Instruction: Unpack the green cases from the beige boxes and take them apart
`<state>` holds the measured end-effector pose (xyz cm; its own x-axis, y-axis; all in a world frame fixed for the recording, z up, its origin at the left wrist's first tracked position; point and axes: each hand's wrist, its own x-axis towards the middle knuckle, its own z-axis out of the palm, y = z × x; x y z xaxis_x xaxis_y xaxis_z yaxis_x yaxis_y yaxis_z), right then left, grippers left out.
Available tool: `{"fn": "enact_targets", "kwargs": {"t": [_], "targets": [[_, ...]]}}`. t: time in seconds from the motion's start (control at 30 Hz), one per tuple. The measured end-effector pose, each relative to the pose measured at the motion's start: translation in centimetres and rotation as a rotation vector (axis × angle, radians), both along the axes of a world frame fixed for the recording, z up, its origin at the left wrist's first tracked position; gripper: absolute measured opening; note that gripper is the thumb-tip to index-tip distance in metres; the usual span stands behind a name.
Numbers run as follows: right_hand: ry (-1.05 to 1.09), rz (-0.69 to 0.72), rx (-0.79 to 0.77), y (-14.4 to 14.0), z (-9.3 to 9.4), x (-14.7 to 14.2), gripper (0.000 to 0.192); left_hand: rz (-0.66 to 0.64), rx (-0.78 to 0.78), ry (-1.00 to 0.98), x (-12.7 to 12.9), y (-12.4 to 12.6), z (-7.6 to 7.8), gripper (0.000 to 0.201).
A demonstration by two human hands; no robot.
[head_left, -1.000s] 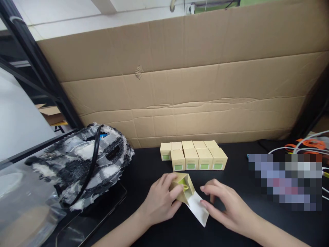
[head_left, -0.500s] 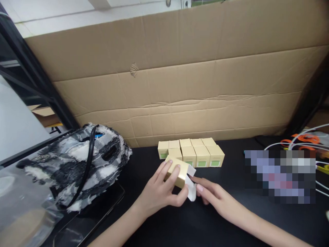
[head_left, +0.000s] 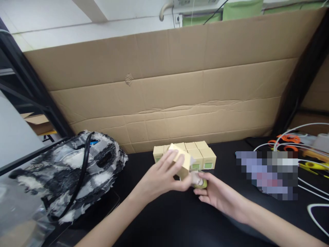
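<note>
On black tabletop | left grip clasps square tan carton | right grip cups round green jar

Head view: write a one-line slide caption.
Left hand grips a tan carton while the right hand holds a small green jar below it, before stacked cartons.

box: small tan carton, tilted, held off the surface near its far edge, open end facing down-right
jar: small, clear with a yellow-green part, lying just under the box's open end; blurred
</note>
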<state>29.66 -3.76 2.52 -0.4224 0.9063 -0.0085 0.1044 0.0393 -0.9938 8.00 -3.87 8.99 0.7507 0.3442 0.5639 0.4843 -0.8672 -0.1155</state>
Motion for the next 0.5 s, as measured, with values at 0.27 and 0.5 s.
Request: {"fn": "enact_targets", "kwargs": {"t": [0.27,0.5], "targets": [[-0.891,-0.537,0.414,2.6,4.0,5.4,0.043,0.272,-0.489,-0.764,-2.6,-1.5,-4.9,0.054],[-1.3,-0.683,0.444,4.8,1.5,8.4,0.044,0.177,-0.97,-0.967,-2.5,-1.2,-7.5,0.054]]}}
